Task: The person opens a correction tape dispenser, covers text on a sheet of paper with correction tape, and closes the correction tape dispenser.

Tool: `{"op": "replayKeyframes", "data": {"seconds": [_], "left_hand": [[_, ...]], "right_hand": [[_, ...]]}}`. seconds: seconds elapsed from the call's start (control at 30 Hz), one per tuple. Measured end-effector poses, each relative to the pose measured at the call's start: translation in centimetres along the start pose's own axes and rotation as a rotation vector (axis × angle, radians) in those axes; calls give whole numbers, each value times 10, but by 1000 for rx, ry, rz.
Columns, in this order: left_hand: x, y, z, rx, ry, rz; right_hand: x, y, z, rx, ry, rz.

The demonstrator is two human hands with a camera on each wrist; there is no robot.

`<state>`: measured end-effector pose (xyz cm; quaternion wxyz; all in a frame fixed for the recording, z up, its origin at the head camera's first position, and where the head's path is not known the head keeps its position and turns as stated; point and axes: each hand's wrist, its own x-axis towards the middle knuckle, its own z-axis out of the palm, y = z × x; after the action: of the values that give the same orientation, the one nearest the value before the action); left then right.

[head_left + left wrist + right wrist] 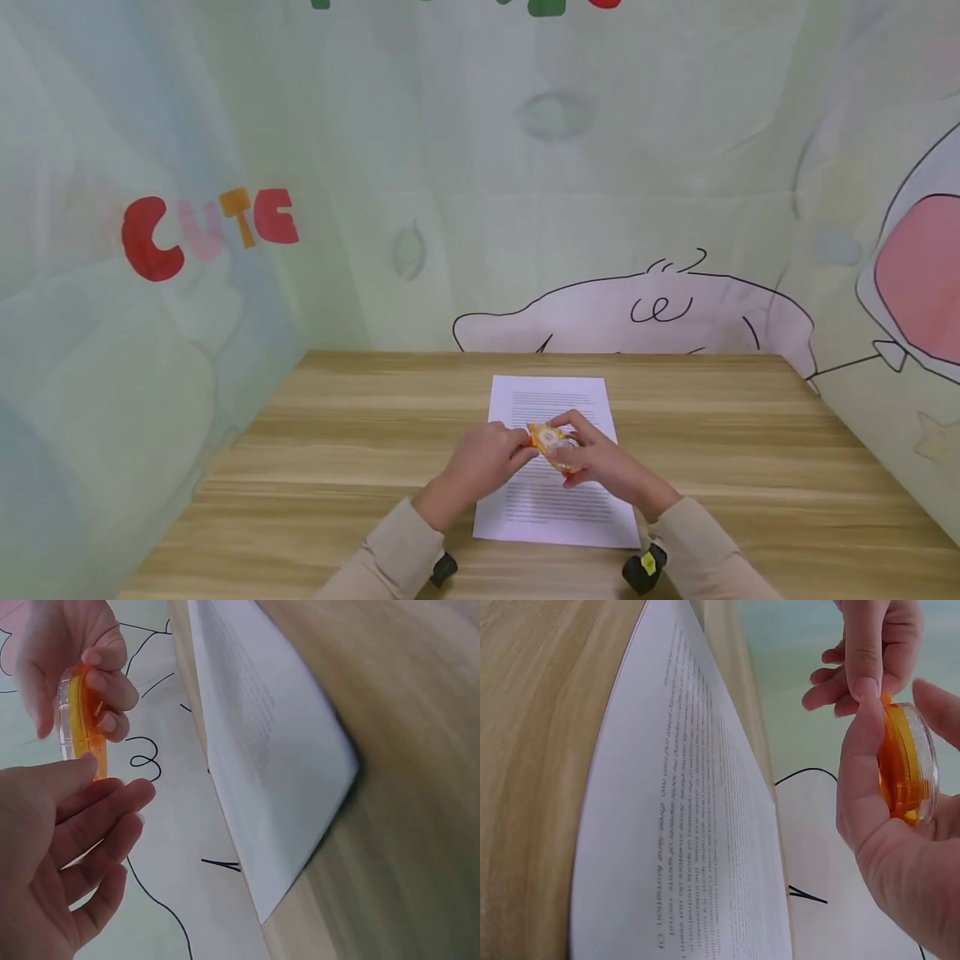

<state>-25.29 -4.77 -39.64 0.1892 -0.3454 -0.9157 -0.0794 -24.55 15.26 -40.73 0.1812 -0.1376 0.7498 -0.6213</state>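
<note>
An orange correction tape (547,437) with a clear plastic side is held up over a printed sheet of paper (558,521). My right hand (607,465) grips its rounded body, fingers along one side and thumb on the other. At the narrow end, my left hand (483,460) pinches the tip between thumb and forefinger. In the left wrist view the correction tape (79,712) stands edge-on, the other left fingers loosely bent below it. The right wrist view shows the clear side of the correction tape (922,761) close to the right palm; the left fingertips cover its tip.
The sheet lies flat on a wood-grain table (337,467), its lines of print running across it. A cloth backdrop (420,167) with cartoon drawings and coloured letters rises behind the table and at both sides. Black wrist straps (645,569) sit by the sleeves.
</note>
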Motion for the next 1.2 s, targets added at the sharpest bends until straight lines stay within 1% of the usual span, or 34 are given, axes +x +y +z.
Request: {"op": "replayKeyframes", "data": {"seconds": [0.2, 0.3, 0.37, 0.47, 0.57, 0.63, 0.7, 0.83, 0.93, 1.0, 1.07, 1.2], "left_hand": [[-2, 0, 8, -16, -23, -17], [-3, -1, 13, -48, -67, -36], [-3, -3, 15, -68, -136, -68], [-1, -8, 19, -93, -278, -129], [6, -12, 25, -109, -423, -191], [12, -13, 29, -125, -492, -227], [19, -13, 31, -140, -536, -259], [26, -9, 34, -157, -585, -285], [28, -6, 34, -183, -634, -319], [29, -4, 33, -203, -662, -358], [29, -2, 32, -215, -680, -389], [31, 1, 29, -201, -678, -390]], "right_hand": [[3, 6, -3, 30, -41, 9], [6, 10, -6, 26, -31, 22], [9, 12, -10, 2, -7, 25], [17, 14, -19, -56, 45, 20], [29, 13, -34, -168, 114, 7], [38, 10, -44, -270, 152, -3], [45, 6, -53, -417, 168, -31], [57, 1, -60, -756, 189, -114], [67, 3, -60, -943, 213, -159], [73, 5, -59, -987, 223, -166], [80, 5, -59, -1005, 233, -158], [91, 1, -60, -1056, 247, -132]]}}
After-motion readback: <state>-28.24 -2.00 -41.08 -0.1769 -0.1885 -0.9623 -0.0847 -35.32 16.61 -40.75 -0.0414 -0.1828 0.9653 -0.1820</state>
